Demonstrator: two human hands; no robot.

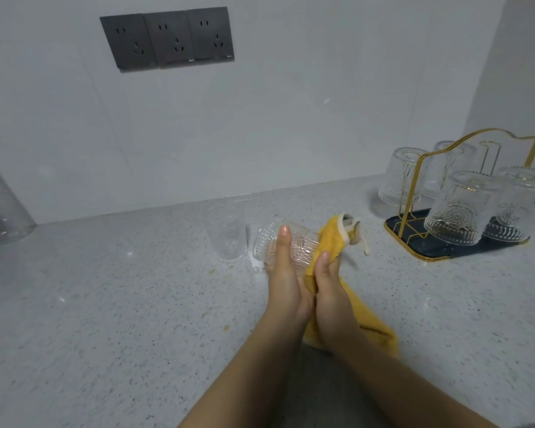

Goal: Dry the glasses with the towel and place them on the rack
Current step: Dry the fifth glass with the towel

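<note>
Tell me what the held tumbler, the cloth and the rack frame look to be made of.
Tumbler: clear ribbed glass or possibly plastic, see-through and glinting. Cloth: yellow terry-like fabric, fuzzy, pale-edged. Rack frame: thin gold-coloured wire, likely metal, shiny.

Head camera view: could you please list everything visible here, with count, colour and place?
Held glass: one, clear, on its side above the counter.
Towel: one, yellow, at the held glass's mouth.
Upright glass: one, clear, counter, left of the held glass.
Rack: one, gold wire, dark tray, right.
Racked glasses: four, clear, inverted.
Sockets: three, dark grey, wall.
Counter: one, speckled grey.
Left hand: grips the glass.
Right hand: grips the towel.
</note>
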